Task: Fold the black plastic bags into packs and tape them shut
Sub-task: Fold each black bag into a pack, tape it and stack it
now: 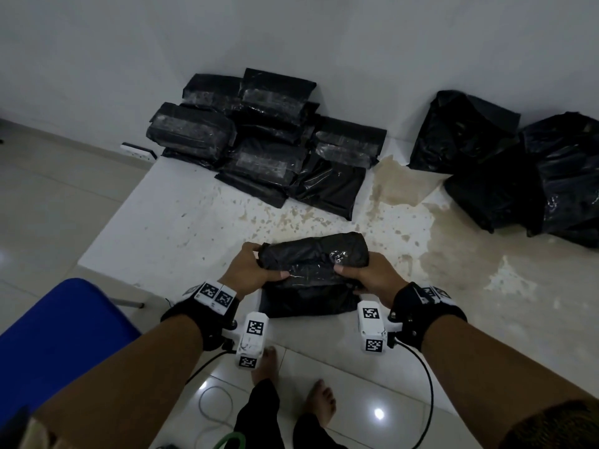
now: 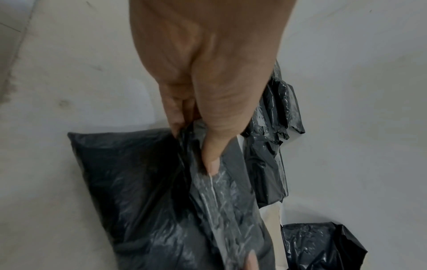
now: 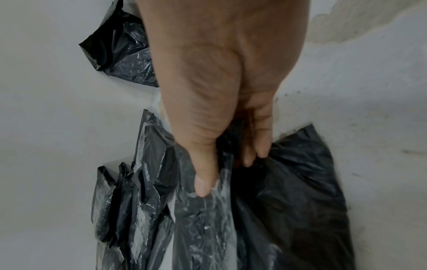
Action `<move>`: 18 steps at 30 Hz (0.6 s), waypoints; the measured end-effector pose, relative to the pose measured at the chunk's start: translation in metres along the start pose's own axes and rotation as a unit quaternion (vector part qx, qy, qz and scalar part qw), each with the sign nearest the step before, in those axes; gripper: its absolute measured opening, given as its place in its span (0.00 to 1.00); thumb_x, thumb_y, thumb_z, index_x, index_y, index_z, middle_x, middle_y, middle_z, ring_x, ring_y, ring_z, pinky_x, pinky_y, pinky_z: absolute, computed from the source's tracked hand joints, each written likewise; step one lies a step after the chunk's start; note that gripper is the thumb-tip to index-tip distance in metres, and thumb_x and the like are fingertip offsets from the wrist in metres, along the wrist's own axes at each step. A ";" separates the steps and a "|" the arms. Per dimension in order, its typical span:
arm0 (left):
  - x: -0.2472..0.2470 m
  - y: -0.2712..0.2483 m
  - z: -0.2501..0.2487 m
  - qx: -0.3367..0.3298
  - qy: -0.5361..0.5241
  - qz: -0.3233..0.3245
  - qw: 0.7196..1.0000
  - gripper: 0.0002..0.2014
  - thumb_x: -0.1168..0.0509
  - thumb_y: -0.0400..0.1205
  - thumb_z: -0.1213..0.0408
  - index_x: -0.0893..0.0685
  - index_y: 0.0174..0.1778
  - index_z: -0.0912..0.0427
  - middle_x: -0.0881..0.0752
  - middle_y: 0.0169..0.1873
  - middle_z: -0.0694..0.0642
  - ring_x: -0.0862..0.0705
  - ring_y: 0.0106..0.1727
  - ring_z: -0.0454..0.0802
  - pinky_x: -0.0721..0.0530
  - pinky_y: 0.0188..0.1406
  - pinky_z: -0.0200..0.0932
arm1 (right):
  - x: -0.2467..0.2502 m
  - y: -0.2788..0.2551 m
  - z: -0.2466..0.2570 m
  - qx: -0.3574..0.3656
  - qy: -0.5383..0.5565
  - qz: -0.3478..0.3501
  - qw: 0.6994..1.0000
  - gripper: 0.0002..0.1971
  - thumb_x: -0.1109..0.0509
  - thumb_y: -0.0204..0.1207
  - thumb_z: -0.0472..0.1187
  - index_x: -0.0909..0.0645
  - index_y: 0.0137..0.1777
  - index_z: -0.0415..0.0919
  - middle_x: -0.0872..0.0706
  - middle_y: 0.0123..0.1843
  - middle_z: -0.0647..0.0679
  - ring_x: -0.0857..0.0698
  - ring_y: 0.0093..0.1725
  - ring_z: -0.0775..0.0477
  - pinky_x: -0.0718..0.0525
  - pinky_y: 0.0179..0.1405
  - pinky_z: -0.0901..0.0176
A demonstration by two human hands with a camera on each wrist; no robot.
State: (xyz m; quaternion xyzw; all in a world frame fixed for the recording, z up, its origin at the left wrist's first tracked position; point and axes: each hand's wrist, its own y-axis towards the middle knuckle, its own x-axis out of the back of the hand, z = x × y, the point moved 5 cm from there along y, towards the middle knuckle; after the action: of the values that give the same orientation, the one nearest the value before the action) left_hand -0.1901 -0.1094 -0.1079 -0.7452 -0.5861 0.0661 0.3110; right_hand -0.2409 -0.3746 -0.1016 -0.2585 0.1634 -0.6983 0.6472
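A folded black plastic pack [image 1: 312, 264] sits between both hands near the table's front edge, clear tape glinting across its top. My left hand [image 1: 249, 265] grips its left end, thumb on top and fingers curled round the far side; the left wrist view shows that thumb [image 2: 213, 146] pressing taped plastic [image 2: 217, 210]. My right hand [image 1: 366, 273] grips the right end the same way, thumb [image 3: 203, 179] on the tape and fingers [image 3: 256, 148] curled over the black bag [image 3: 289, 201]. Another flat black bag [image 1: 304, 304] lies beneath the pack.
A heap of taped black packs [image 1: 265, 137] lies at the back of the stained white table [image 1: 181, 228], against the wall. Loose black bags [image 1: 518, 166] pile up at the back right. A blue chair [image 1: 61, 341] stands at the lower left. My bare feet [image 1: 319, 401] are on the tiled floor.
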 end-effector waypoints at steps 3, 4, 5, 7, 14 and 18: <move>0.001 -0.004 -0.002 -0.009 0.016 0.020 1.000 0.43 0.14 0.58 0.63 0.29 0.66 0.57 0.15 0.58 0.62 0.13 0.58 0.57 0.13 0.59 0.62 | -0.002 -0.002 -0.004 0.008 -0.066 0.018 0.998 0.06 0.19 0.72 0.38 0.13 0.41 0.38 0.13 0.34 0.41 0.17 0.30 0.46 0.19 0.27 0.60; 0.002 -0.004 -0.002 -0.011 0.033 0.017 0.999 0.43 0.13 0.57 0.60 0.28 0.66 0.58 0.15 0.58 0.60 0.13 0.57 0.55 0.13 0.59 0.60 | -0.002 -0.002 -0.005 0.009 -0.077 0.016 0.997 0.07 0.19 0.72 0.39 0.14 0.38 0.38 0.14 0.32 0.42 0.19 0.28 0.47 0.20 0.26 0.61; 0.002 -0.004 -0.002 -0.010 0.053 0.013 0.998 0.41 0.13 0.58 0.57 0.26 0.64 0.58 0.14 0.56 0.58 0.13 0.56 0.54 0.12 0.56 0.57 | -0.003 -0.002 -0.006 0.011 -0.084 0.017 0.996 0.07 0.19 0.72 0.40 0.13 0.37 0.40 0.14 0.31 0.44 0.19 0.28 0.48 0.21 0.26 0.62; 0.005 -0.008 -0.007 0.006 0.078 -0.018 0.997 0.31 0.16 0.65 0.50 0.21 0.57 0.58 0.11 0.48 0.56 0.11 0.48 0.53 0.11 0.42 0.49 | -0.003 -0.004 -0.005 0.016 -0.090 0.011 0.996 0.09 0.18 0.70 0.49 0.12 0.38 0.46 0.12 0.34 0.51 0.15 0.34 0.51 0.21 0.28 0.65; 0.027 0.015 -0.031 0.043 0.032 -0.128 0.990 0.28 0.30 0.77 0.40 0.14 0.35 0.68 0.10 0.37 0.65 0.10 0.40 0.63 0.09 0.48 0.56 | 0.038 0.025 0.015 0.002 -0.129 -0.210 0.969 0.41 0.47 0.68 0.82 0.28 0.29 0.39 0.21 0.31 0.39 0.19 0.34 0.39 0.13 0.47 0.35; 0.019 0.042 -0.034 0.026 0.069 -0.088 0.993 0.15 0.21 0.70 0.54 0.17 0.29 0.58 0.13 0.36 0.58 0.13 0.44 0.58 0.13 0.53 0.50 | 0.033 0.053 0.021 -0.026 -0.125 -0.174 0.976 0.27 0.34 0.76 0.63 0.14 0.42 0.35 0.11 0.41 0.39 0.11 0.47 0.34 0.12 0.51 0.42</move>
State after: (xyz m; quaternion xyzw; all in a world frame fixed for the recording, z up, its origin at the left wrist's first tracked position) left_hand -0.1338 -0.1102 -0.0988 -0.6847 -0.6249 0.0021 0.3750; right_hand -0.1868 -0.4106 -0.1097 -0.3854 0.0515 -0.7579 0.5239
